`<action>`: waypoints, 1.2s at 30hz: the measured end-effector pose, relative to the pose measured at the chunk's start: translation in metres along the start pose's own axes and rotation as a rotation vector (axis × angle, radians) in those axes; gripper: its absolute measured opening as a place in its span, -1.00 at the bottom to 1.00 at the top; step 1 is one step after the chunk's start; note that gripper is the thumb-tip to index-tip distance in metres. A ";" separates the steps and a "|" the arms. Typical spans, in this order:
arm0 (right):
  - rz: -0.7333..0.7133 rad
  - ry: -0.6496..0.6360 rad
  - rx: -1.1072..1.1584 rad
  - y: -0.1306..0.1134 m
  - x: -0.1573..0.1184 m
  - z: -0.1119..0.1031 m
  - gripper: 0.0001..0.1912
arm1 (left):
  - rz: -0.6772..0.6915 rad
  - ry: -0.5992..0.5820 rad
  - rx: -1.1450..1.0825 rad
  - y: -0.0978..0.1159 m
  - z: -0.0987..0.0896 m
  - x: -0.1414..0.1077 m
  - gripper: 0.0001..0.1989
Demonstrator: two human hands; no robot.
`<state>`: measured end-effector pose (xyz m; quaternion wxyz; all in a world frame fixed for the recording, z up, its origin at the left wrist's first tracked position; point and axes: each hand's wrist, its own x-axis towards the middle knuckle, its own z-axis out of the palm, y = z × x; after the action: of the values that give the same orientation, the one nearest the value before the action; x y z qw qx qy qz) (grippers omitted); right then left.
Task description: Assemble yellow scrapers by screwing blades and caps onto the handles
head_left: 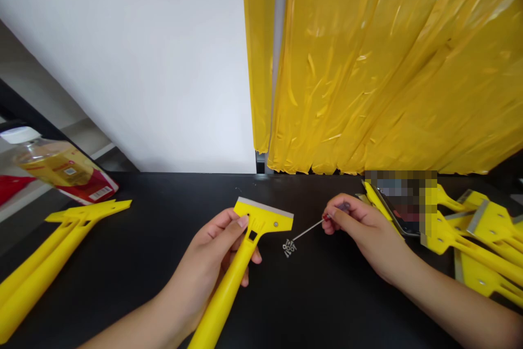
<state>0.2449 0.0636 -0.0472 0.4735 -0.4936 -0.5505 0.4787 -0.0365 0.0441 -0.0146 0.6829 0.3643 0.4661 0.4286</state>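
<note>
My left hand is closed on a yellow scraper by its neck, the thumb lying on the head near a small hole. A metal blade runs along the head's far edge, and a screw sits at its right end. Between the fingers of my right hand is a screwdriver with a red and dark handle. Its thin shaft slants down left, the tip at a little pile of screws and nuts on the black table.
Two yellow scraper handles lie at the left, beside a plastic bottle with a white cap. A phone, partly blurred, rests at the right near several bladed scrapers. Yellow plastic sheeting and a white panel stand behind.
</note>
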 end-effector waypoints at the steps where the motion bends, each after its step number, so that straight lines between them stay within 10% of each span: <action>1: -0.013 0.008 0.002 0.000 0.000 -0.001 -0.71 | 0.001 -0.004 0.005 0.000 0.000 0.000 -0.77; 12: -0.224 0.155 -0.233 -0.013 -0.012 -0.009 -0.84 | -0.003 -0.028 0.072 -0.002 0.000 -0.002 -0.76; 36: -0.219 0.123 -0.330 -0.013 -0.012 -0.006 -0.78 | -0.029 -0.027 0.090 0.001 0.001 -0.004 -0.75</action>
<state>0.2503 0.0517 -0.0339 0.4683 -0.5300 -0.6416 0.2968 -0.0366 0.0408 -0.0117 0.6780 0.3938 0.4810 0.3923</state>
